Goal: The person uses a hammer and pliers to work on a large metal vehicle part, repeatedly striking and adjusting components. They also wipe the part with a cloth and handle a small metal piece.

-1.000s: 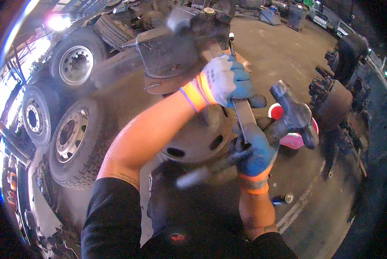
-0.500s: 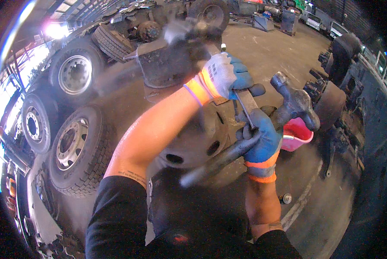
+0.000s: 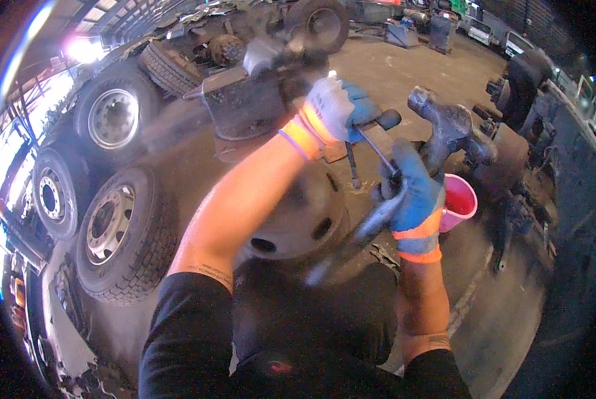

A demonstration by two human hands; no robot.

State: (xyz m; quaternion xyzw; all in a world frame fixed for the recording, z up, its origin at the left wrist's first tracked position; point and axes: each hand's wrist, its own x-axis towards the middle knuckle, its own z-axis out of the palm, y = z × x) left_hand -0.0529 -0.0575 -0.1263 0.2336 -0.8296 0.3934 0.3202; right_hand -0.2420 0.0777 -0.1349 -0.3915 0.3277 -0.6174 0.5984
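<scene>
My left hand (image 3: 340,112), in a blue and grey work glove with an orange cuff, is closed around a dark metal bar (image 3: 378,147). A rounded black end (image 3: 389,120) sticks out beside its fingers, and a thin rod (image 3: 352,166) hangs below. My right hand (image 3: 415,193), gloved alike, grips a hammer (image 3: 452,130) by the handle. The heavy head is up to the right, and the blurred handle slants down to the lower left. The bar's lower end comes close to my right fingers; whether they touch it I cannot tell.
Below my hands lies a dark steel wheel (image 3: 298,219) with oval holes. A pink bucket (image 3: 459,203) stands right of it. Truck tyres (image 3: 128,233) are on the left, a dark chassis part (image 3: 241,106) ahead, greasy axle parts (image 3: 511,159) on the right.
My right hand and the hammer have shifted right, away from my left hand. More of the bar shows between the hands. My left hand has moved slightly left.
</scene>
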